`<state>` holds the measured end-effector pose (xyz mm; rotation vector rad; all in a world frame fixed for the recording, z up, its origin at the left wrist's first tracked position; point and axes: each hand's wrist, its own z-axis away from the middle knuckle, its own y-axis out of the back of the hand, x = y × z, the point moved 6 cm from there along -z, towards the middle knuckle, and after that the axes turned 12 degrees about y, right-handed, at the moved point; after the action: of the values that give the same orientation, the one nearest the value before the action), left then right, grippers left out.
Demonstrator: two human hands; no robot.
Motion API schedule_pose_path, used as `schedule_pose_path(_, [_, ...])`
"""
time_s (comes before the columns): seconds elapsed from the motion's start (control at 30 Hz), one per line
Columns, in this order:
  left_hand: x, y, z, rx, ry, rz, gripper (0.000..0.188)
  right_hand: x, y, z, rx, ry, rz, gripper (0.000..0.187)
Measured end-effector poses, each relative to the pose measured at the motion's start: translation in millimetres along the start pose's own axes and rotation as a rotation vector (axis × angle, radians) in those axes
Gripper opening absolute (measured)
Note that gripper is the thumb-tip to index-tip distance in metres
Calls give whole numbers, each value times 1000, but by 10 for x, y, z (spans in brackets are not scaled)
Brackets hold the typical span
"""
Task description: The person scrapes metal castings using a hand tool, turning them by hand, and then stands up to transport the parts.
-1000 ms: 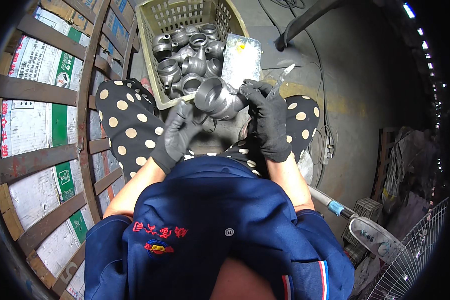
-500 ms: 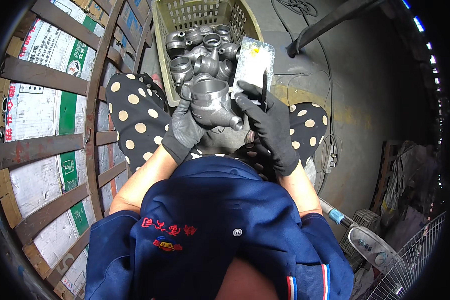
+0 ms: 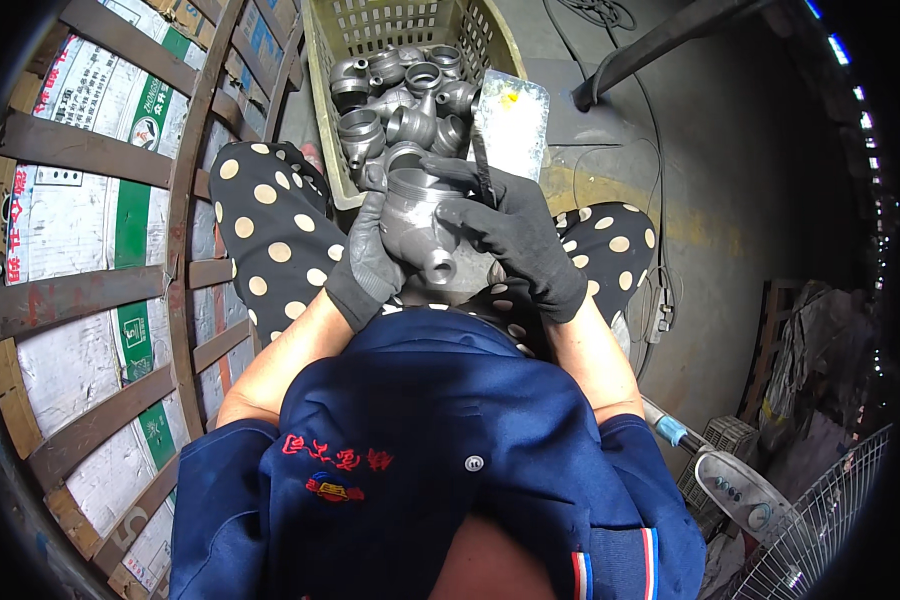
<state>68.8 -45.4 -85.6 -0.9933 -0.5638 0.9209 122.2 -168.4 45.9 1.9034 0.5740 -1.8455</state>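
Note:
A grey metal casting (image 3: 410, 232), with a wide threaded mouth and a small spout, is held upright above my lap. My left hand (image 3: 368, 262), in a dark grey glove, grips its left side. My gloved right hand (image 3: 523, 228) is closed round a thin dark stick-like tool (image 3: 484, 168), whose exact kind I cannot make out. Fingers of that hand reach over the casting's right side and rim. The spout points toward me. Behind it, a yellowish plastic crate (image 3: 498, 45) contains several similar castings (image 3: 412, 128).
At the crate's right edge lies a pale tray-like piece (image 3: 515, 125) with a yellow spot. A slatted rack (image 3: 185, 190) with cartons stands on my left. Cables (image 3: 658, 180) and a dark metal leg (image 3: 660, 50) are to the right; a fan (image 3: 830, 520) stands lower right.
The casting has turned, so its spout swings from the right toward me. My right hand has moved left with the tool, from beside the casting onto its rim.

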Motion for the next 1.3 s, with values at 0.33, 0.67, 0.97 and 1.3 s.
schedule_pose_path(0.33, [3,-189,73,-63,-43,-188,67,-87,-9,13,42,81,205,41])
schedule_pose_path(0.67, [28,-284,121,-108,22,33,76,-63,330,330,270,89,291,51])
schedule_pose_path(0.97, [-39,-391,246,-47,132,-88,85,-246,131,550,144,312,554,40])
schedule_pose_path(1.3, [-51,-420,302,6,129,-39,75,-282,51,505,106,359,692,48])
